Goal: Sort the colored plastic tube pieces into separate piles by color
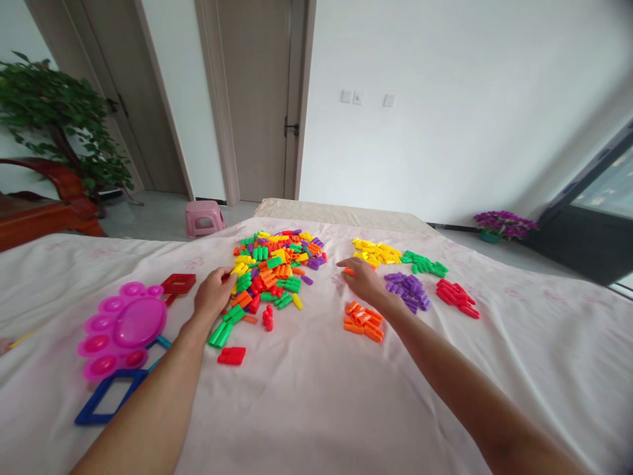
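Note:
My left hand (212,293) is at the left edge of a mixed pile of colored plastic pieces (271,264). Its fingers are curled together, with a bit of red at the tips; what they hold is mostly hidden. Over orange pieces by the yellow pile (376,253) hovers my right hand (360,276), index finger stretched out and nothing plainly gripped. An orange pile (364,322) lies nearer me. Purple (409,291), green (424,262) and red (457,297) piles sit to the right. Loose red pieces (231,356) lie in front of the mixed pile.
A pink palette-like toy (141,320), a blue frame (99,399) and a red frame (179,284) lie left on the cloth (306,409). Another person's fingertips (4,346) show at the far left edge. Beyond the table stands a pink stool (204,218).

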Demonstrator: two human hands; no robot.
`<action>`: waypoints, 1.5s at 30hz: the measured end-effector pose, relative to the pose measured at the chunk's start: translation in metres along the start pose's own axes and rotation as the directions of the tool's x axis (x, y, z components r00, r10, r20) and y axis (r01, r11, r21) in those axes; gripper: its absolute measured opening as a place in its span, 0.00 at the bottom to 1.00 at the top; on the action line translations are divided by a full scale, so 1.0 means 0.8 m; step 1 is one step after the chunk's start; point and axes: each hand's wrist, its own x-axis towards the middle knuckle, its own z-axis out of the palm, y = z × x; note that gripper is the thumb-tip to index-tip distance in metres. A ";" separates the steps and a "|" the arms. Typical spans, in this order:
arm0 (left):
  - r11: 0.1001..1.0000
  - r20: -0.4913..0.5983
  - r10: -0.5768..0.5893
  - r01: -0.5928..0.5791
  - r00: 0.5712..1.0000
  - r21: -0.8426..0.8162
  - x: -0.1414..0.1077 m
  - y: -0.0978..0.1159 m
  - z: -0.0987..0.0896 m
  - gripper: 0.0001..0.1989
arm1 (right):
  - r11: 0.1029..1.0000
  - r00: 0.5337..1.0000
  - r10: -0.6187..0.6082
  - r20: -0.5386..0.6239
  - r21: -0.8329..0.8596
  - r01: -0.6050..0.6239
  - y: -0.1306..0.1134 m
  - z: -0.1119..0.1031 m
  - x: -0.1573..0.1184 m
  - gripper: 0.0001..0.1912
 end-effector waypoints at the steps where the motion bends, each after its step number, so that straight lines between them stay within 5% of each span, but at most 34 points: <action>1: 1.000 -0.002 0.004 -0.004 1.000 -0.004 0.000 -0.001 0.001 0.19 | 1.000 0.999 0.006 0.035 0.001 -0.006 -0.014 0.011 0.011 0.18; 8: 1.000 0.001 0.010 -0.010 1.000 -0.012 0.000 0.001 -0.001 0.18 | 0.973 0.965 0.195 0.176 -0.158 -0.168 -0.067 0.062 0.071 0.15; 15: 1.000 0.000 -0.002 0.002 1.000 0.000 -0.001 0.003 -0.002 0.18 | 0.988 0.970 0.147 0.194 -0.077 -0.135 -0.073 0.056 0.062 0.09; 22: 1.000 0.003 -0.005 0.005 1.000 0.013 -0.001 0.004 -0.002 0.19 | 0.976 0.976 0.211 -0.049 0.073 -0.208 -0.006 -0.007 0.001 0.10; 29: 0.999 0.008 -0.028 0.027 1.000 0.046 0.000 0.004 -0.002 0.19 | 0.859 0.845 0.469 -0.257 -0.088 -0.504 0.086 -0.072 -0.076 0.16; 32: 0.999 0.014 -0.031 0.030 0.999 0.040 0.001 0.002 0.000 0.19 | 0.847 0.854 0.454 -0.255 -0.174 -0.502 0.107 -0.070 -0.093 0.19; 37: 0.999 0.007 -0.022 0.022 1.000 0.031 0.002 -0.001 0.001 0.19 | 0.904 0.939 0.311 -0.147 -0.260 -0.340 0.110 -0.044 -0.100 0.20; 45: 1.000 -0.005 -0.005 0.005 1.000 0.025 0.002 0.000 0.000 0.19 | 0.872 0.912 0.334 -0.240 -0.289 -0.395 0.114 -0.043 -0.110 0.19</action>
